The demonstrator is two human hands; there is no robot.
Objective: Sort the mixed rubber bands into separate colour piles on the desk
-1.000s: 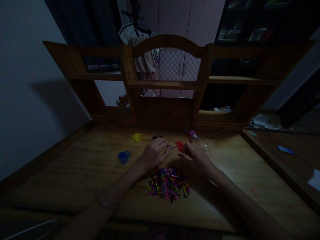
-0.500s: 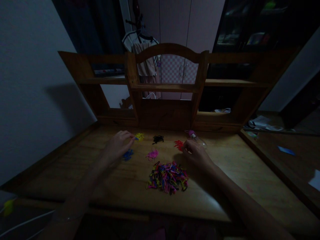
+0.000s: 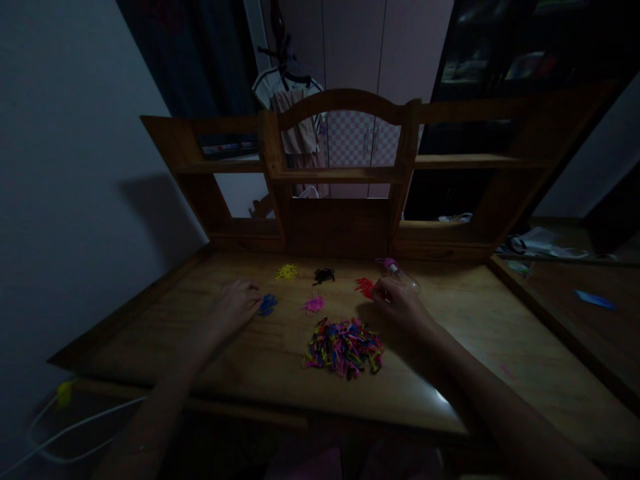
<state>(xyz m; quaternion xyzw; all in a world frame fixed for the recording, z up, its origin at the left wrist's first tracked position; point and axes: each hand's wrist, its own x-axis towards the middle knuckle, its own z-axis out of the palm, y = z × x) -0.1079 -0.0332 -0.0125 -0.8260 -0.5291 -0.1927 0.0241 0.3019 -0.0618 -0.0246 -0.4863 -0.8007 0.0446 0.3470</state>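
Observation:
My left hand [image 3: 239,303], slightly blurred, has its fingertips pinched together at the edge of a small pile of blue loop-like pieces [image 3: 268,305]. Whether a piece is between them cannot be made out. Beside a pile of red pieces [image 3: 365,287], my right hand [image 3: 399,299] is closed with thumb and fingers together; its fingertips hide whatever they may hold. A large mixed heap of thin coloured loops [image 3: 344,349] lies between my forearms. Further piles are pink [image 3: 313,304], black [image 3: 324,275] and yellow [image 3: 287,272].
Behind my right hand, a clear bottle with a purple cap [image 3: 389,263] lies on the wooden desk [image 3: 240,373]. A wooden shelf unit [image 3: 340,175] rises along the back edge. White cables [image 3: 75,427] hang at the lower left. To the right is another surface with a blue packet [image 3: 595,299].
My left hand has moved from beside the yellow pile, where it held a blue piece, down to the blue pile. My right hand stays by the red pile. The view has shifted slightly.

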